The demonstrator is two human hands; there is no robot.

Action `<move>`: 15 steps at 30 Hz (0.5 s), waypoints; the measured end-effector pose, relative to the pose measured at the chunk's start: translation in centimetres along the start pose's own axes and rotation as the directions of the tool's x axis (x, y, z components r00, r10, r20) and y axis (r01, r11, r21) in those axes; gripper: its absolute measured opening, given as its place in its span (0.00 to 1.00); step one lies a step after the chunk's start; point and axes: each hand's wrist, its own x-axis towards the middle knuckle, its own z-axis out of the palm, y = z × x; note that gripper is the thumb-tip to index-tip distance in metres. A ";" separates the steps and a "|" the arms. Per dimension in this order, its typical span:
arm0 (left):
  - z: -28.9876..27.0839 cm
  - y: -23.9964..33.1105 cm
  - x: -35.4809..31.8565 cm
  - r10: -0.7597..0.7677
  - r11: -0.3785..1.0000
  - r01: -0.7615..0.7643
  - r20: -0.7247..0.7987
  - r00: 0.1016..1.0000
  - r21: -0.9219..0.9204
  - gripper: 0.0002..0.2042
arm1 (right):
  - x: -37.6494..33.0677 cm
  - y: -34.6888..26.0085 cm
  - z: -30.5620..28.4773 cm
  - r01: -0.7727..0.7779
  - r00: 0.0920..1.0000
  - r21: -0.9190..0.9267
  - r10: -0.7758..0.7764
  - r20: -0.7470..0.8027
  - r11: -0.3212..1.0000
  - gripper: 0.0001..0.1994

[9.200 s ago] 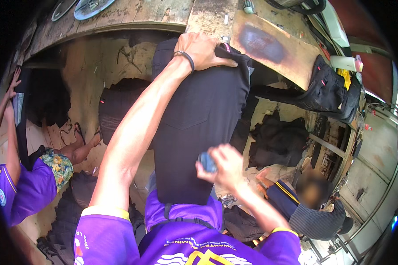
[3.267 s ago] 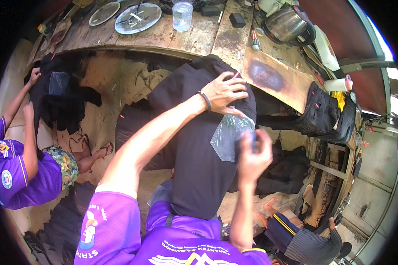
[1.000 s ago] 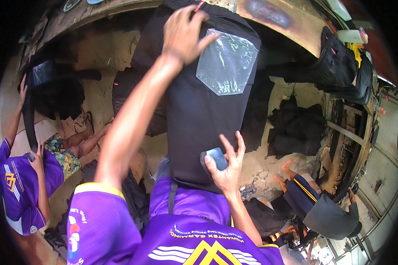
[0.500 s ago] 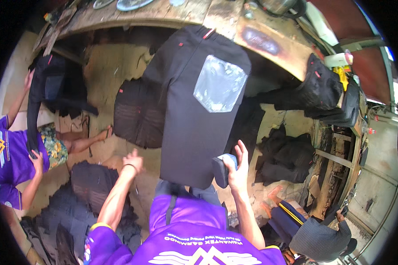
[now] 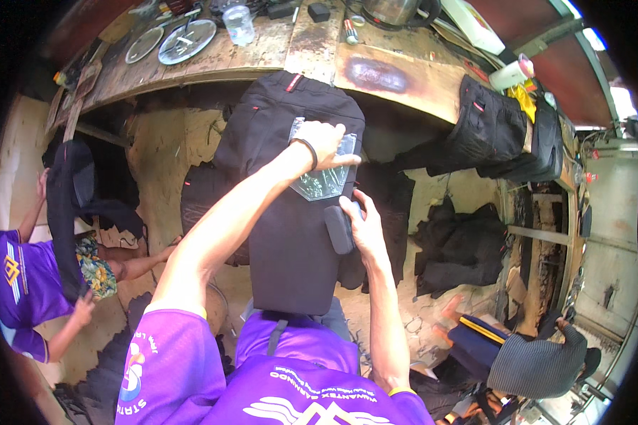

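A black garment panel [image 5: 276, 212] hangs off the edge of a worn wooden table [image 5: 376, 71] and reaches down to my lap. A clear plastic sheet [image 5: 319, 180] lies on its upper right part. My left hand [image 5: 325, 142] lies flat on that sheet, fingers spread, a dark band on the wrist. My right hand [image 5: 361, 225] is just below the sheet at the panel's right edge and grips a small dark pad [image 5: 339, 228].
On the table stand a clear cup [image 5: 239, 23], round metal discs [image 5: 186, 41], a marker [image 5: 349, 31] and a white roll [image 5: 512, 72]. More black garments [image 5: 496, 131] hang at the right. A person in purple [image 5: 21, 283] holds a black garment [image 5: 71, 205] at the left; another sits at the lower right [image 5: 532, 361].
My left hand has come up from beside my lap onto the plastic sheet. My right hand has risen with the dark pad to just below the sheet.
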 end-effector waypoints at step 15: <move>-0.1 -6.4 7.5 0.197 0.980 -0.184 -0.358 0.913 0.069 0.38 | 1.3 -7.2 7.4 0.576 0.719 -0.441 -0.683 -0.128 0.689 0.33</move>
